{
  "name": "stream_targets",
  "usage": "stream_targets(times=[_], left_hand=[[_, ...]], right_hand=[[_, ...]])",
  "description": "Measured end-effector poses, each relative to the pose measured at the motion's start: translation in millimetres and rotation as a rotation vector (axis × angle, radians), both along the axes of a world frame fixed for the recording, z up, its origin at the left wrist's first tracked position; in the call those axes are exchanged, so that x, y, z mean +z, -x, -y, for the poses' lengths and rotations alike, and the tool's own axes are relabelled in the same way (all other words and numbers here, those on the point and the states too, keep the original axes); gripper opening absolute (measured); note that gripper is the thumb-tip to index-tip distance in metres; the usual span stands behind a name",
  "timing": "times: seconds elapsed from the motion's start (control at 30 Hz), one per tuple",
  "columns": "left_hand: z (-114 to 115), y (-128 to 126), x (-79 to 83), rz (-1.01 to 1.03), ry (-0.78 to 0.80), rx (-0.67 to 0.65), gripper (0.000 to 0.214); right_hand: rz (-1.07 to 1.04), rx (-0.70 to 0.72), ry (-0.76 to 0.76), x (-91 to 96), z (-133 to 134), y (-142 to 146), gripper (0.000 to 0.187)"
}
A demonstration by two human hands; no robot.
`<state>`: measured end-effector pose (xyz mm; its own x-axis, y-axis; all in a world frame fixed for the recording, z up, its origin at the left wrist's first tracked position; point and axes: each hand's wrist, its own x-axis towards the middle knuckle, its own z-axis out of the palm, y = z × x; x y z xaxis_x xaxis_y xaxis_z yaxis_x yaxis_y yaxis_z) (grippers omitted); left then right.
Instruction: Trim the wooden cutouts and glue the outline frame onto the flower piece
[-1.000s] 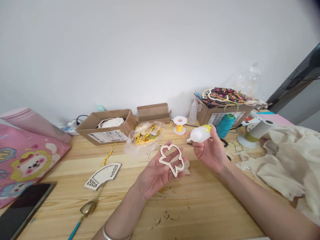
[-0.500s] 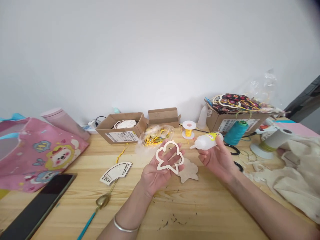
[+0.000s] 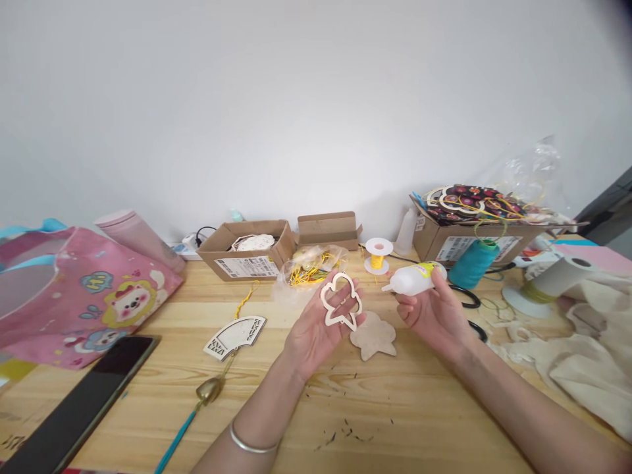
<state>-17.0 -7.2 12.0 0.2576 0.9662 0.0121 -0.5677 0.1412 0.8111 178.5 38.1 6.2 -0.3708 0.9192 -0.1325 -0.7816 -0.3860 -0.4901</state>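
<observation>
My left hand (image 3: 310, 337), palm up, holds a thin pale wooden frame (image 3: 340, 320) with a scalloped cut-out outline against its fingers. In my right hand (image 3: 440, 317) is a squeeze glue bottle (image 3: 409, 280) with a yellow label, lying nearly level, its nozzle pointing left toward the frame. Bottle and frame are apart. Below and between the hands, a beige piece (image 3: 374, 337) of similar scalloped shape lies flat on the wooden table (image 3: 395, 408). A fan-shaped wooden ornament (image 3: 236, 337) with yellow cord rests left of my left hand.
A spoon with a teal handle (image 3: 176, 441), a phone (image 3: 86, 401) and a pink bag (image 3: 99, 296) are on the left. Behind stand cardboard boxes (image 3: 247, 266) and a yellow thread spool (image 3: 378, 255). Teal thread (image 3: 474, 263) and beige cloth (image 3: 587, 349) lie right.
The wooden frame has turned and tilted in my left hand. My right hand still holds the glue bottle at about the same height. The whole view has shifted slightly.
</observation>
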Motion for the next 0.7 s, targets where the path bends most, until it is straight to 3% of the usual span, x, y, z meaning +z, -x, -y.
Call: stream_targets(times=[0.17,0.3,0.57,0.7], left_hand=[[1.7,-9.3,-6.3,-0.577,-0.232,0.344,0.093],[6.6,-11.9,-7.2,-0.935,-0.374,0.461,0.094],[5.4,-9.9,-7.2,-0.974,-0.427,0.526,0.09],[5.9,-10.4,-7.0,-0.976,-0.434,0.534,0.09]], right_hand=[[-0.011,0.008,0.019,-0.9,-0.9,0.2,0.03],[-0.007,0.002,0.029,-0.5,-0.4,0.9,0.03],[-0.002,0.015,0.033,-2.5,-0.5,1.4,0.028],[0.036,0.103,0.015,-1.4,4.2,2.7,0.033]])
